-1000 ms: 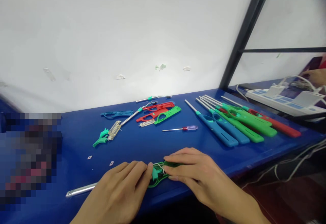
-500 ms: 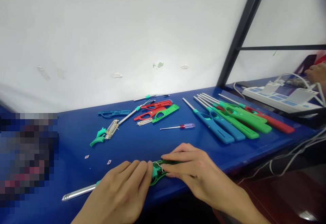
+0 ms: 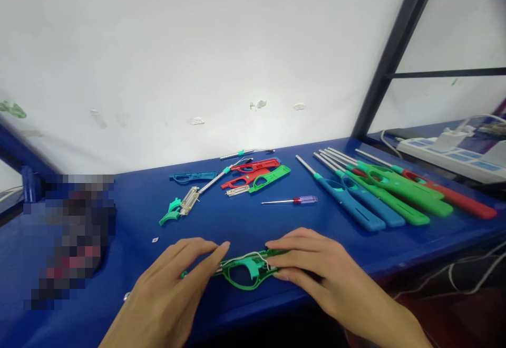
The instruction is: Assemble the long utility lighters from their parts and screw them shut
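An opened green stick lighter (image 3: 241, 286) lies near the table's front edge, its inside facing up. A teal trigger (image 3: 253, 269) and a white wire (image 3: 265, 257) show inside its shell. My left hand (image 3: 169, 279) is closed round the barrel end, thumb and forefinger at the shell's front; it hides most of the barrel. My right hand (image 3: 312, 263) grips the handle end, fingers across the shell, covering what lies beneath. Behind my hands lie a screwdriver (image 3: 290, 200), a loose green shell half (image 3: 272, 178) and teal trigger parts (image 3: 171, 212).
Several assembled blue, green and red lighters (image 3: 350, 203) lie at the right. Further back are a blue shell half (image 3: 193, 177), red shell halves (image 3: 253, 166) and a clear fuel tank (image 3: 190, 200). A power strip (image 3: 454, 155) sits beyond the black frame (image 3: 389, 52).
My left hand has shifted left off the trigger area toward the barrel, uncovering the trigger and finger loop. My right hand stays on the handle. The camera view has turned slightly left.
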Motion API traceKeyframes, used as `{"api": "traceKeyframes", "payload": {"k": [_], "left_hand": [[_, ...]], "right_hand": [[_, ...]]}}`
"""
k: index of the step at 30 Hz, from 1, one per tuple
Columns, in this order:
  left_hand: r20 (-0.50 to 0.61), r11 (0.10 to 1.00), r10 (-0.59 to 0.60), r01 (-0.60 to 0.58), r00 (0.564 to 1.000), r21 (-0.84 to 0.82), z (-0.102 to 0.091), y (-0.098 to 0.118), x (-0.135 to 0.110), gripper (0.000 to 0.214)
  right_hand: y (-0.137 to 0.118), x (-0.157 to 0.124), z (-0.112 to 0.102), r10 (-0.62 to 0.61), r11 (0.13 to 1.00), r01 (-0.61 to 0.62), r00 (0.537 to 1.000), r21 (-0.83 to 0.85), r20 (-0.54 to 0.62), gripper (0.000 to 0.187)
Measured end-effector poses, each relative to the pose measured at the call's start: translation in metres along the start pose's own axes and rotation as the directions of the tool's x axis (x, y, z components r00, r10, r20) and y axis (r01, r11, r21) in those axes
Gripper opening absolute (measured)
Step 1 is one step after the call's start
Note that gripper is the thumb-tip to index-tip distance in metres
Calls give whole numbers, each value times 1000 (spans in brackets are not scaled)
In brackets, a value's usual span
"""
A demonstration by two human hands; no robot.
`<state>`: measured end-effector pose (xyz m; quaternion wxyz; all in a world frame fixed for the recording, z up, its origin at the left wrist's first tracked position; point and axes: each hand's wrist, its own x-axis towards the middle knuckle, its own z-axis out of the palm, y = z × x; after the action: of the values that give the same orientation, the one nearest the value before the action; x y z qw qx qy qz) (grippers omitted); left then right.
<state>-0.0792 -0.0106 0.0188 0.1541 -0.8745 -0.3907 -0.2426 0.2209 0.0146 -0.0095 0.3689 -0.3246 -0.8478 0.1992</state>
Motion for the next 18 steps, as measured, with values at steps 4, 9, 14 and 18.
{"api": "traceKeyframes", "payload": {"k": [4,9,14,18], "left_hand": [[-71,990,-130,126,989,-63,-3,-1,-12,28],[-92,978,-137,119,986,-173,-4,6,-6,33],[-88,977,-135,118,987,-175,-3,6,-8,33],[-110,985,-112,95,988,-146,-1,4,-12,33]], "right_hand": [[0,1,-1,-4,1000,4,1000,-17,-3,21],[-1,1,-2,-6,1000,6,1000,-12,-1,20],[-2,0,-2,16,1000,-16,1000,-5,9,23],[-3,-1,-1,61,998,-61,998,-4,35,30]]}}
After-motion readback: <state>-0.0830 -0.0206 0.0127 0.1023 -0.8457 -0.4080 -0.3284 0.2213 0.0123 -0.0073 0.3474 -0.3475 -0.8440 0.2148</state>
